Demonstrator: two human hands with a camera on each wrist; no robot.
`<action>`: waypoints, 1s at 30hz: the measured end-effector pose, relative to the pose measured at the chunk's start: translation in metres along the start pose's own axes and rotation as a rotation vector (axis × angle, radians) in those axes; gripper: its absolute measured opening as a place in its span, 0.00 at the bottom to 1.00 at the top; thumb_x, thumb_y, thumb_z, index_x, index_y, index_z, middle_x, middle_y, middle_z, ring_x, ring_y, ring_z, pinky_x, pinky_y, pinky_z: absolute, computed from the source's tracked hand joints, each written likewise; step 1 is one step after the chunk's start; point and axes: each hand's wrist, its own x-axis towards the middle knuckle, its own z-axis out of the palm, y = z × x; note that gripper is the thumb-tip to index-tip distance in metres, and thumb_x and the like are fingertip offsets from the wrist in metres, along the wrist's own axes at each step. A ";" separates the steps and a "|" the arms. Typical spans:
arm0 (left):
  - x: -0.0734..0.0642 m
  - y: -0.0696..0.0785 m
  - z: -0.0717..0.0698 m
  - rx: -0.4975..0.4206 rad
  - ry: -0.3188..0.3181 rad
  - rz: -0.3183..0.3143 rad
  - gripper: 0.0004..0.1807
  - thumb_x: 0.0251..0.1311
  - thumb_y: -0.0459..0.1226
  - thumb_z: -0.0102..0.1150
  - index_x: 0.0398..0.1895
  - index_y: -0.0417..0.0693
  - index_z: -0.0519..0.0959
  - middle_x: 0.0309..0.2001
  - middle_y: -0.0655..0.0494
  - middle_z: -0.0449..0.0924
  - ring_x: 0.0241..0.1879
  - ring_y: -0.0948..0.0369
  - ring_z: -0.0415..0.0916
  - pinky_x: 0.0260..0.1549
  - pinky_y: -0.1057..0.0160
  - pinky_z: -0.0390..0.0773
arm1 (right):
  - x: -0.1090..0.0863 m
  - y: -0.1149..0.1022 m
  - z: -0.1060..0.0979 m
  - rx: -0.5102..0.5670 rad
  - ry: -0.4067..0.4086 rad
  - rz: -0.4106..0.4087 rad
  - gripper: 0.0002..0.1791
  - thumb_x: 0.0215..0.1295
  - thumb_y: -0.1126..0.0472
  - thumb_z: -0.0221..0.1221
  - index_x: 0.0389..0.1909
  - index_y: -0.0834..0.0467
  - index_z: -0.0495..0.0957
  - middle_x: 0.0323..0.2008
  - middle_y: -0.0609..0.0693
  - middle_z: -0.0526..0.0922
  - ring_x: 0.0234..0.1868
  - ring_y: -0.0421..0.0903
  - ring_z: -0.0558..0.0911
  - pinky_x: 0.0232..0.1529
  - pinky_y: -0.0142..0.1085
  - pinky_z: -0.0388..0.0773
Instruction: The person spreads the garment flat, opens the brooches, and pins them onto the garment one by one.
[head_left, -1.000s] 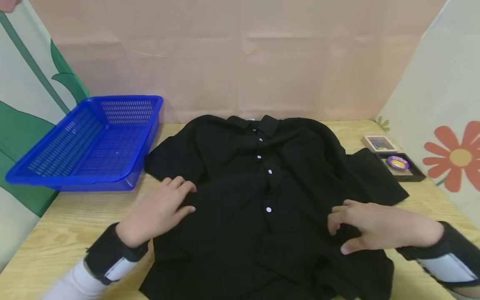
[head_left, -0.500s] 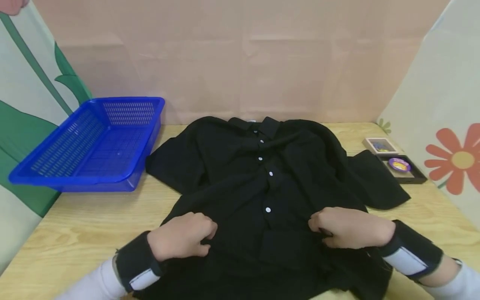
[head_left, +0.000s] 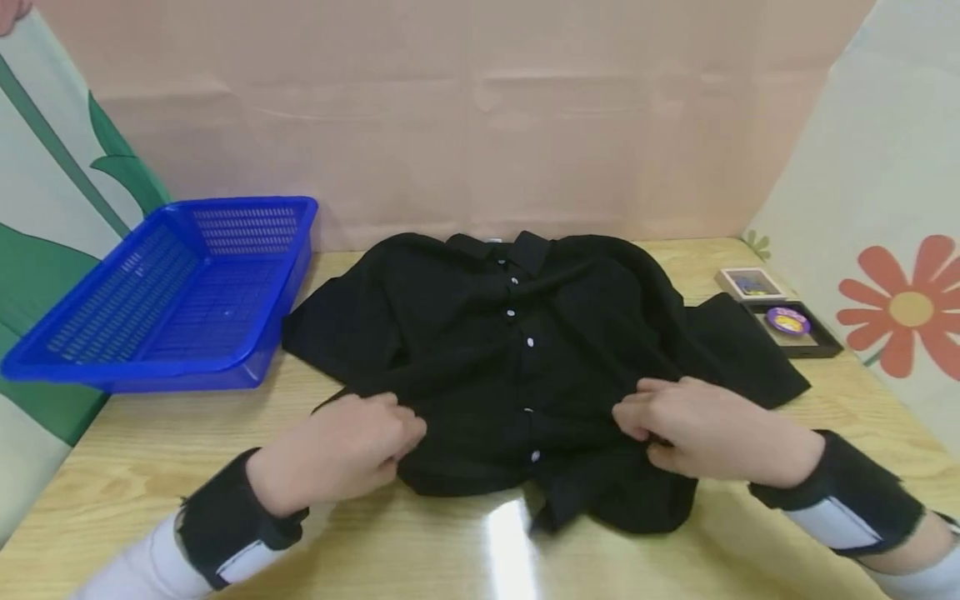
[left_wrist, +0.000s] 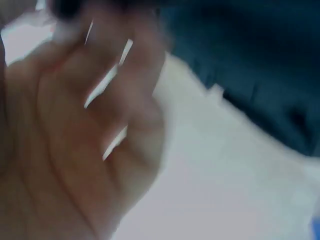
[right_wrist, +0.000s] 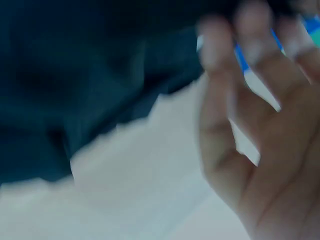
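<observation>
A black short-sleeved shirt (head_left: 457,358) with white buttons lies front up on the wooden table, its collar at the far side. My left hand (head_left: 337,446) pinches its left edge at mid-height, and my right hand (head_left: 697,425) pinches the opposite edge. Between them the lower part of the shirt is drawn up and hangs in a loose bend, one flap hanging nearer me. In the left wrist view, dark cloth (left_wrist: 250,60) meets curled fingertips, blurred. The right wrist view shows the shirt cloth (right_wrist: 90,75) off the pale surface; the fingertips there are blurred against it.
A blue plastic basket (head_left: 277,325) stands at the left beside the sleeve. At the right, a small light-framed box (head_left: 750,284) and a dark tray (head_left: 825,343) with a purple round badge (head_left: 788,321) sit near the other sleeve. Patterned cloth walls border the table (head_left: 420,558).
Both hands came inward and took hold of the shirt's sides. The lower part has since lifted and swung away from me, baring the table's near side. Collar and sleeves lie nearly as before.
</observation>
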 end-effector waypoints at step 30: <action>0.030 -0.128 0.047 -0.098 0.020 -0.838 0.09 0.62 0.29 0.52 0.35 0.32 0.81 0.42 0.29 0.83 0.40 0.33 0.82 0.31 0.35 0.81 | -0.068 0.159 0.049 0.353 -0.166 0.754 0.11 0.59 0.63 0.63 0.20 0.63 0.77 0.15 0.46 0.75 0.18 0.42 0.75 0.20 0.35 0.72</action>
